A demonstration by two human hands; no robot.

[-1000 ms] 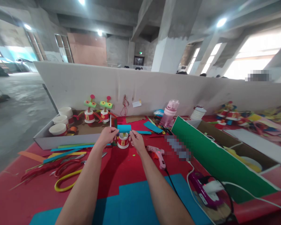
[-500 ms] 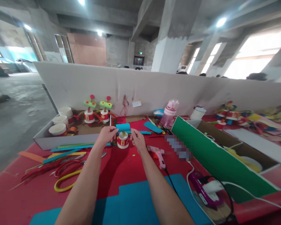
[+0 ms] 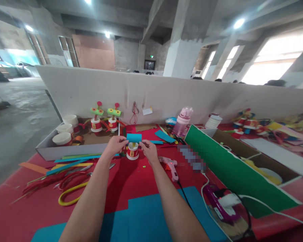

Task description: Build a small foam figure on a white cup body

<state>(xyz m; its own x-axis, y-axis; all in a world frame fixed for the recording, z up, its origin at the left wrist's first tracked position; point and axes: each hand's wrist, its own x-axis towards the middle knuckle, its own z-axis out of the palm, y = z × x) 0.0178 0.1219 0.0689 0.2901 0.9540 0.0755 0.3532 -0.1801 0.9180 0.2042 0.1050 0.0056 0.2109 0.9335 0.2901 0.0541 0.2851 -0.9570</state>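
Note:
A rolled blue paper tube lies level across the top of a red and white paper cup, which stands upside down. Between tube and cup, part of a yellowish folded paper spring shows. My left hand pinches the tube's left end, fingers closed. At its right end, the closed fingertips of my right hand grip the lower edge. A pink hot glue gun rests on the red table just right of my right hand. A tiny green scrap lies in front of the cup.
Two finished cup figures stand in a shallow box with white cups. Scissors and paper strips lie left. Blue sheets cover the front. A green-sided box, purple power strip and cables are at right.
The blue tube has shifted slightly to the right over the cup. My right fingertips have dropped a little at its right end, and my left hand has moved slightly right with it.

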